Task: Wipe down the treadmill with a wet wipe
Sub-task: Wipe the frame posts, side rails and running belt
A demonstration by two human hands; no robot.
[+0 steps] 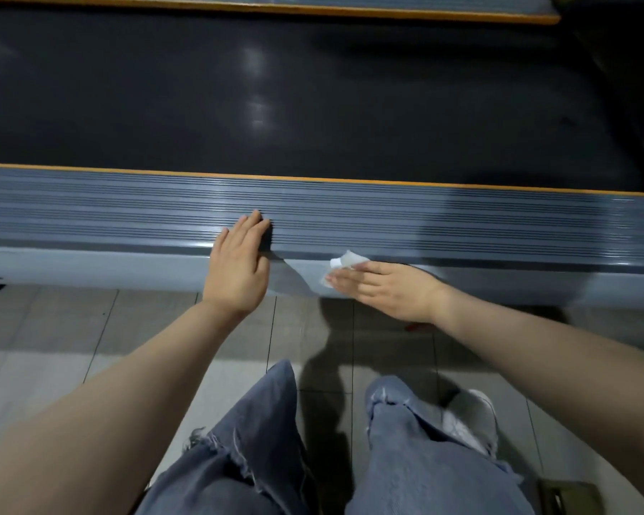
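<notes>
The treadmill lies across the view, with a black belt [313, 98] and a grey ribbed side rail [461, 224] edged in orange. My left hand [238, 265] rests flat on the rail's near edge, fingers straight. My right hand [383, 289] presses a white wet wipe [344, 262] against the smooth grey side panel [90, 267] below the rail, fingers stretched out over the wipe. Most of the wipe is hidden under the fingers.
Grey floor tiles [53, 328] run along the treadmill's near side. My knees in blue jeans [253, 440] and a white shoe [473, 418] fill the bottom. The far side rail [313, 3] shows at the top. A dark object [569, 496] sits at bottom right.
</notes>
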